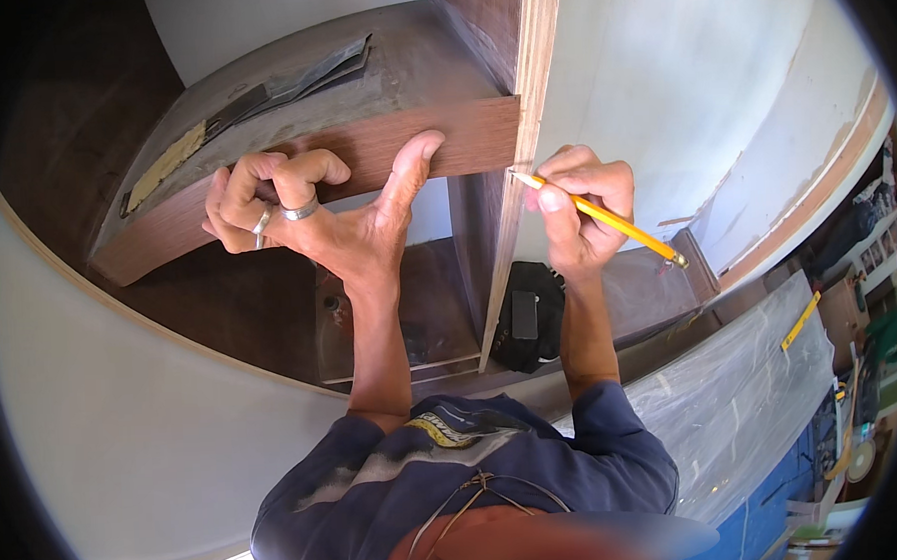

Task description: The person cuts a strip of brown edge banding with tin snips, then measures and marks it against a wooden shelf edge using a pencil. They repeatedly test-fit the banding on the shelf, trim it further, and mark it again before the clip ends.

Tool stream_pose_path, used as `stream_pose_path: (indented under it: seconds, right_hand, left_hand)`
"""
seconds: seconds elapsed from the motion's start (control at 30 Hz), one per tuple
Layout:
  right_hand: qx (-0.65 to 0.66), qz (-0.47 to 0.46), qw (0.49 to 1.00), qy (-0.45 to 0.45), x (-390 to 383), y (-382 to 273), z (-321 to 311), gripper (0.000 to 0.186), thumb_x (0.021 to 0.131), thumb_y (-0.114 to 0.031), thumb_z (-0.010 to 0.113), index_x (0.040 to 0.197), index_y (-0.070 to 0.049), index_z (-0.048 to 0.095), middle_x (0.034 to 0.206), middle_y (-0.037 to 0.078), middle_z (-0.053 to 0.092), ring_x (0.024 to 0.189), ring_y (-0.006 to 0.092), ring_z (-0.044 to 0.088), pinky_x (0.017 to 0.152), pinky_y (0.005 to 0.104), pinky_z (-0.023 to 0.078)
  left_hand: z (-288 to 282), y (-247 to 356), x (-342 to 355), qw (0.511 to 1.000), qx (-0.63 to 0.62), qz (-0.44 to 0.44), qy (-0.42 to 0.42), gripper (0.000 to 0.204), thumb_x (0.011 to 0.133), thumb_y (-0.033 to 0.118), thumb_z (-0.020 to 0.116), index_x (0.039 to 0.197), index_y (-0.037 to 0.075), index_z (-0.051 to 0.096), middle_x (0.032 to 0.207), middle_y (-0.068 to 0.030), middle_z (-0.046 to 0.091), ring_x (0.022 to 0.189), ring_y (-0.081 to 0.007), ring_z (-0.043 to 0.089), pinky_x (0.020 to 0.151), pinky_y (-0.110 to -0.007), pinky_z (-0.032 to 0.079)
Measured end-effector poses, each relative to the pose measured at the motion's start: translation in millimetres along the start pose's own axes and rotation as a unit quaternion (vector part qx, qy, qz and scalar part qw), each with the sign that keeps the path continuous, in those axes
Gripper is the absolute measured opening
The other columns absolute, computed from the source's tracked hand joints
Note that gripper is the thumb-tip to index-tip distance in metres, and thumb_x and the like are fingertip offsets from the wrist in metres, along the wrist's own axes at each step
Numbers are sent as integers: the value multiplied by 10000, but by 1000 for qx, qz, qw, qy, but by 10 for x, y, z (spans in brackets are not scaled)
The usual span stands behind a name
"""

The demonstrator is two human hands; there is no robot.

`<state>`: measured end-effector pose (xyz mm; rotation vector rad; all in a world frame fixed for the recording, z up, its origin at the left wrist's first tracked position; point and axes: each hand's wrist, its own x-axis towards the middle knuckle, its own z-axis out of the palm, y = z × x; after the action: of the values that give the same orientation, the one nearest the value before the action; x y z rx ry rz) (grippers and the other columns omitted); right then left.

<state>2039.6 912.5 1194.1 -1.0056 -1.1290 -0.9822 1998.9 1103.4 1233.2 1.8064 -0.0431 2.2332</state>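
At the lower left of the frame a pale curved panel (103, 395) sweeps down. Above it, toward the upper left, stands a dark curved shelf (429, 61); on its top lie a tan strip (168, 167) and some thin grey sheets (319, 75). Its reddish-brown front board (477, 139) runs across to the middle of the frame. Over that board is the left hand (331, 220), half open, fingers bent and thumb stretched well away from them, with rings on two fingers; I cannot tell how firmly it presses the wood.

Right of centre, an upright panel (532, 76) shows its light, layered edge. The right hand (588, 209) is closed around a yellow pencil (616, 221), held slanting, its point at that edge just below the board's right end. Lower down, a black bundle (520, 355) carries a dark rectangular object (523, 315). A pale wall (640, 91) fills the upper right. At the lower right, translucent sheeting (734, 408) spreads beneath a yellow bar (801, 322).
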Motion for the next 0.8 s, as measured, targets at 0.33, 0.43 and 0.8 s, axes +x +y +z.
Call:
stream_pose_path:
  seconds: [0.33,0.43,0.8]
  right_hand:
    - [18,2,1000,5,-7,59,43,184,932,5,656,969,-18,477,801,117,654,623,43,466,531,207,363]
    - [10,11,1000,10,-15,55,44,186,936,-3,657,972,-17,476,800,117,655,625,43,469,532,208,367]
    - [13,12,1000,11,13,47,43,186,952,-38,659,976,-20,476,789,116,657,642,61,501,552,212,397]
  left_hand:
    - [1,-18,-16,1000,-11,2,8,701,470,623,951,763,199,475,1123,-69,359,1140,-305,266,1007,-560,243]
    - [1,-22,-11,1000,5,11,7,702,472,624,950,764,200,473,1125,-69,359,1131,-305,270,1001,-561,244]
    - [10,-27,-17,1000,-9,2,4,705,464,626,952,774,211,473,1126,-71,337,1137,-313,271,982,-556,237]
